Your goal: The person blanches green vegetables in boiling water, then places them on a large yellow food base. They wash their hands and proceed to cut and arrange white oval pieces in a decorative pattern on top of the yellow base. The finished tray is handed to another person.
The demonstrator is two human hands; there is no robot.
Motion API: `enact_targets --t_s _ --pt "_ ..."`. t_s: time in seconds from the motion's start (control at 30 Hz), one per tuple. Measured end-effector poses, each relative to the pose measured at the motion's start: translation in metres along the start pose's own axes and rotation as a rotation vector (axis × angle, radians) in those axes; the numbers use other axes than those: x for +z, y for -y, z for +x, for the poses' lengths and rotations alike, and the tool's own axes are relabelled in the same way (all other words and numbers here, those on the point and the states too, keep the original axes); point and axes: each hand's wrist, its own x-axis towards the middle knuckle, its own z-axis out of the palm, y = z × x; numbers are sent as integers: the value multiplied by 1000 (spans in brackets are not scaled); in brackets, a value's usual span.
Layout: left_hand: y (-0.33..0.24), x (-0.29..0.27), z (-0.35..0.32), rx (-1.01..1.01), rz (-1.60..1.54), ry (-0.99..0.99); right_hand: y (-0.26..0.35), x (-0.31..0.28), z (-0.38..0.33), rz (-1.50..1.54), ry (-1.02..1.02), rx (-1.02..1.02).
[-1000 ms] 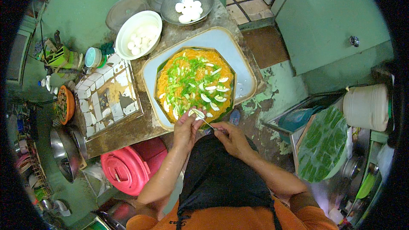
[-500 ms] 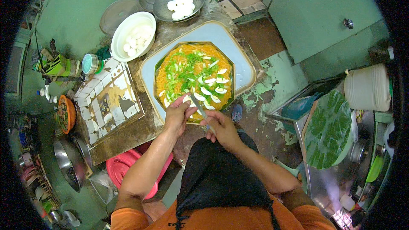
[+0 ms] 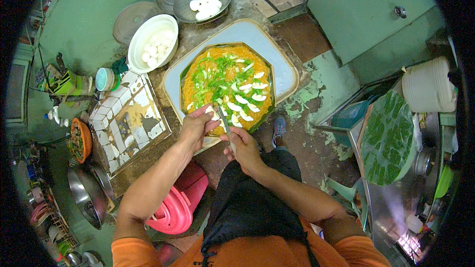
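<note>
My left hand (image 3: 196, 127) pinches a peeled boiled egg (image 3: 212, 113) over the near edge of a big tray of orange noodles (image 3: 198, 76). In my right hand (image 3: 242, 148) is a knife (image 3: 223, 119), its blade pointing away from me and lying against or just beside the egg. Chopped green leaves (image 3: 220, 76) cover the middle of the noodles. Several white egg wedges (image 3: 241, 99) lie on their right and near side. The noodle tray is many-sided and rests on a pale blue tray (image 3: 284, 76) with a tan rim.
At the back left stand a white bowl of eggs (image 3: 131, 52) and a metal colander (image 3: 185, 0) with more peeled eggs. A tiled counter patch (image 3: 106, 133) lies to the left. Below it is a pink bucket (image 3: 173, 212). Green leaves (image 3: 388, 138) cover a round thing at right.
My view has shifted slightly. My hands have moved a little left, still holding the egg and the knife. More of the pink bucket and a shoe beside the table now show.
</note>
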Motion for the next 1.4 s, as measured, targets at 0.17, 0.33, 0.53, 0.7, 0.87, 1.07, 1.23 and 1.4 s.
enact_targets --t_s 0.17,0.33,0.53,0.7,0.87,1.07,1.23,1.4 --pt "-3 -9 1 15 4 88 -3 11 -22 -20 104 32" --pt "-17 -23 5 -98 70 83 -23 17 -9 -41 82 -29" --pt "-21 -22 11 25 229 -48 -13 43 7 264 -13 80" --pt "-24 -23 1 5 188 -3 -13 34 -6 161 135 54" --pt "-40 -37 9 -119 181 18 -35 46 4 68 73 48" --pt "-39 -45 30 53 269 -128 -19 85 31 464 -54 123" --pt "-42 -40 16 102 256 -127 10 63 10 154 152 50" --pt "-32 -13 3 67 -74 12 27 13 8 -262 251 -127"
